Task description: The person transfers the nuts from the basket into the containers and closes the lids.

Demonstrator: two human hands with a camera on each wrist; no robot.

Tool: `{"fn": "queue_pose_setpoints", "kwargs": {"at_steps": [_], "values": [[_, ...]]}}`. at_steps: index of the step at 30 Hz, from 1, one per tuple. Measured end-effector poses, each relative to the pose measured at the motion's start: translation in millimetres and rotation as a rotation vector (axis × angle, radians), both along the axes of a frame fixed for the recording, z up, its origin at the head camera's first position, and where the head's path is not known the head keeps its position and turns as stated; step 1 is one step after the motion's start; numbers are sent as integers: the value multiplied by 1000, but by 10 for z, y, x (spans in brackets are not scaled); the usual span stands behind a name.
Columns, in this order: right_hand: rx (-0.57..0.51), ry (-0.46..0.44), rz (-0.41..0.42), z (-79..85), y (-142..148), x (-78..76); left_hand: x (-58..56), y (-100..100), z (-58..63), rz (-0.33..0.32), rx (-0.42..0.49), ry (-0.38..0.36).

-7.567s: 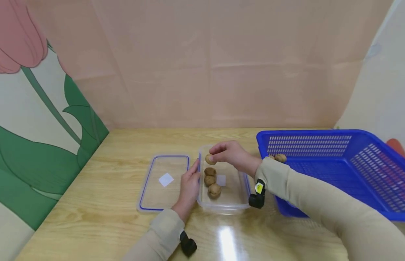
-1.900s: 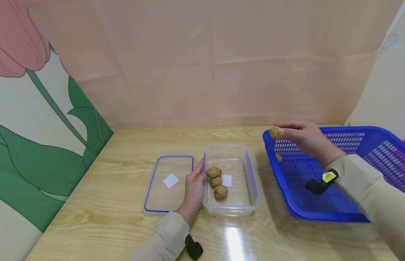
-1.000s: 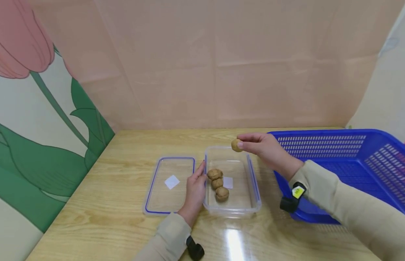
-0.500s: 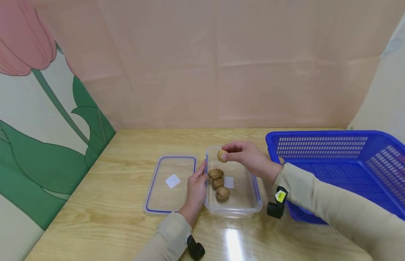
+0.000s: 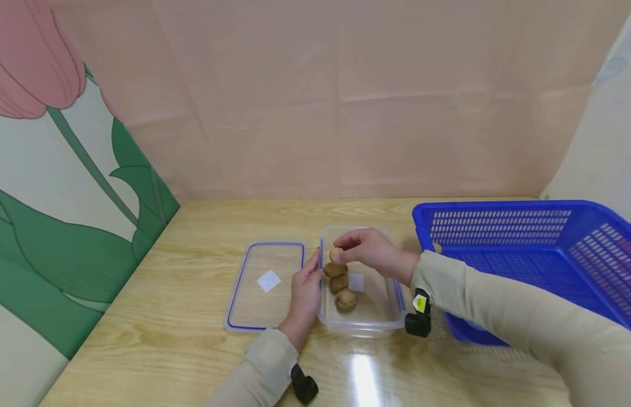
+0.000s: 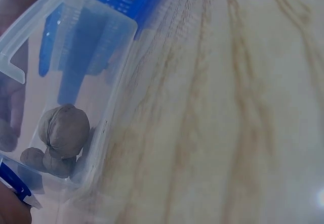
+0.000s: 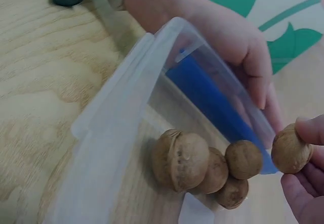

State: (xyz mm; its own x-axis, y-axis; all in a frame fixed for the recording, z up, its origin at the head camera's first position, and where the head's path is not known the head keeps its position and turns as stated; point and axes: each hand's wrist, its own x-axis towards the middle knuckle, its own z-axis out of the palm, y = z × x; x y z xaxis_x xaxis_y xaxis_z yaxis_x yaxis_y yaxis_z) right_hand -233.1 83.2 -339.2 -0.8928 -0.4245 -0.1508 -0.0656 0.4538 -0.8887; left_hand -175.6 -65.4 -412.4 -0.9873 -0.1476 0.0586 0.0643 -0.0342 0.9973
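My right hand (image 5: 374,249) pinches a walnut (image 7: 292,149) between thumb and fingertips, low inside the far left part of a clear plastic box (image 5: 376,325). In the right wrist view several walnuts (image 7: 180,161) lie close together on the box floor. From the head they form a row along the left wall, the held walnut just beyond its far end. My left hand (image 5: 305,291) rests against the outside of the box's left wall, its fingers stretched along it. The left wrist view catches only a little of that hand at its lower left corner.
A clear lid (image 5: 244,305) with a blue seal lies flat left of the box. To the right stands a blue plastic basket (image 5: 498,206), with part of a walnut (image 5: 437,247) showing near its left wall. A pinkish sheet (image 5: 336,113) hangs behind the wooden table (image 5: 158,294).
My right hand has carried the walnut leftward from above the basket's left rim, then lowered it into the box toward the row's far end. The left hand has stayed against the box wall.
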Motion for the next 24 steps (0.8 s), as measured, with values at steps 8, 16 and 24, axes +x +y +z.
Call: {"fn": "queue_pose_setpoints", "kwargs": {"at_steps": [8, 16, 24], "values": [[55, -8, 28, -48, -41, 0, 11, 6, 12, 9, -2, 0], [113, 2, 26, -45, -66, 17, 27, 18, 21, 34, -15, 20], [38, 20, -29, 77, 32, 14, 35, 31, 37, 36, 3, 16]]}}
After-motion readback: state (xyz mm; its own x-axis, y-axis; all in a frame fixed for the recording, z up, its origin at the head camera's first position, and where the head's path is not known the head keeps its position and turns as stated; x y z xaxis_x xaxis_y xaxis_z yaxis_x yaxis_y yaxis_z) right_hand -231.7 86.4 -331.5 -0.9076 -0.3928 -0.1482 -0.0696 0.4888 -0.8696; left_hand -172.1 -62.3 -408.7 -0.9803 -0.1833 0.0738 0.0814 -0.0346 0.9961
